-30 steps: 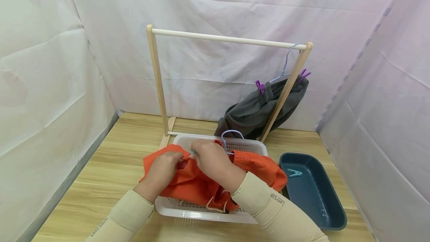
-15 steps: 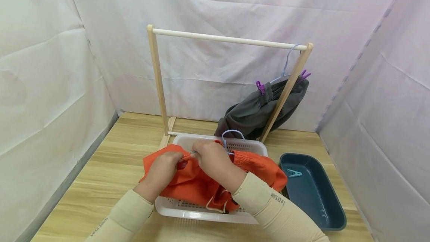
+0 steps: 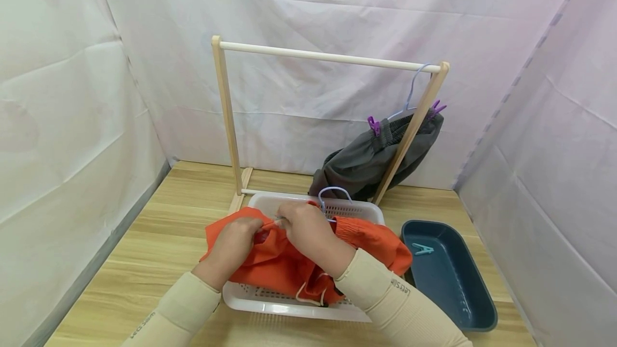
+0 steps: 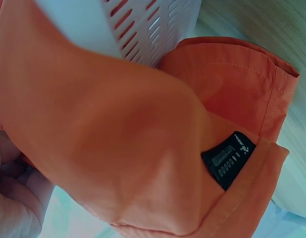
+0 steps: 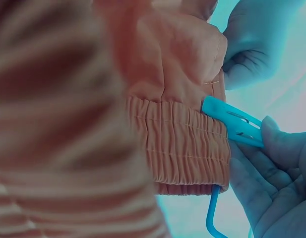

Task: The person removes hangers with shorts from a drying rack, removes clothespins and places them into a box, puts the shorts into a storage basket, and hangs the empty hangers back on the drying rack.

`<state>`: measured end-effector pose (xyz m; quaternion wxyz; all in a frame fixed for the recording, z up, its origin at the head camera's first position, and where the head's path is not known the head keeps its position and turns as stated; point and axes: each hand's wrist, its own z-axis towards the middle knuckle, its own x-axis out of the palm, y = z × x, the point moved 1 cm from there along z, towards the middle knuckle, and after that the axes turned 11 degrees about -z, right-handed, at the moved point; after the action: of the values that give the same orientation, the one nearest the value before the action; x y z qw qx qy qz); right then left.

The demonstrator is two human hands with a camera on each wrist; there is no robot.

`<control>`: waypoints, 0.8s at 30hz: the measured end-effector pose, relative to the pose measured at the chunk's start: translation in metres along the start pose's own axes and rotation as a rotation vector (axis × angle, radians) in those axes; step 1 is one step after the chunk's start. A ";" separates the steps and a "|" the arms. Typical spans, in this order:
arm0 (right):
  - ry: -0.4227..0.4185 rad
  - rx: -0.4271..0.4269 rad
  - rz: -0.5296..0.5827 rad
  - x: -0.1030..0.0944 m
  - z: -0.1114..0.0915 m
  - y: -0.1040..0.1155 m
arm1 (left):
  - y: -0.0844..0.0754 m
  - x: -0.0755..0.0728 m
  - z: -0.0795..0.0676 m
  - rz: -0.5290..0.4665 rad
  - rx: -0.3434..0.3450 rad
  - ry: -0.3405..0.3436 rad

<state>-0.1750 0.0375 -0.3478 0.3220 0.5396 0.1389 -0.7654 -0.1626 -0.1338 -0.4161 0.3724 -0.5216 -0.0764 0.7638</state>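
Orange pants (image 3: 270, 266) with a gathered elastic waistband (image 5: 177, 144) and a cream drawstring lie over the white basket. In the right wrist view, my right hand (image 3: 308, 232) pinches a light-blue clothespin (image 5: 234, 121) between thumb and fingers. The clothespin's jaws sit on the waistband's edge, beside the end of a blue hanger (image 5: 212, 213). My left hand (image 3: 233, 245) pinches the orange cloth just left of there. A black label (image 4: 229, 158) shows near a leg hem in the left wrist view. The hanger's hook (image 3: 333, 189) sticks up behind my right hand.
A wooden rack (image 3: 226, 117) stands behind the white basket (image 3: 289, 309). Grey pants (image 3: 356, 162) hang at its right end from a hanger (image 3: 409, 87) with purple clothespins (image 3: 373, 125). A dark blue tray (image 3: 445, 277) on the right holds a teal clothespin (image 3: 422, 249).
My right hand has shifted very slightly to the right at the waistband. My left hand and the orange pants stay almost where they were.
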 end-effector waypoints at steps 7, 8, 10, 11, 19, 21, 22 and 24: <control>-0.008 0.003 0.013 -0.005 -0.001 0.001 | 0.001 0.000 0.000 -0.010 0.011 -0.007; -0.007 0.004 0.013 -0.005 -0.001 0.001 | 0.001 0.000 0.000 -0.013 0.010 -0.007; -0.005 0.007 0.014 -0.005 -0.001 0.001 | 0.000 0.001 0.001 -0.014 0.013 -0.009; -0.004 0.009 0.015 -0.004 -0.001 0.001 | 0.000 0.001 0.001 -0.014 0.013 -0.009; -0.058 -0.015 0.015 -0.005 -0.002 0.000 | 0.000 0.000 0.000 -0.016 0.006 0.000; -0.092 -0.028 0.019 -0.007 -0.001 -0.001 | 0.000 0.001 0.000 -0.018 0.014 -0.006; -0.107 -0.033 0.020 -0.008 -0.001 -0.001 | 0.001 0.001 0.000 -0.017 0.019 -0.010; -0.120 -0.031 0.032 -0.011 -0.001 -0.001 | 0.001 0.001 0.000 -0.014 0.031 -0.017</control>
<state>-0.1727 0.0428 -0.3380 0.3504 0.4898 0.1223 -0.7889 -0.1630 -0.1338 -0.4167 0.3853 -0.5088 -0.0713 0.7665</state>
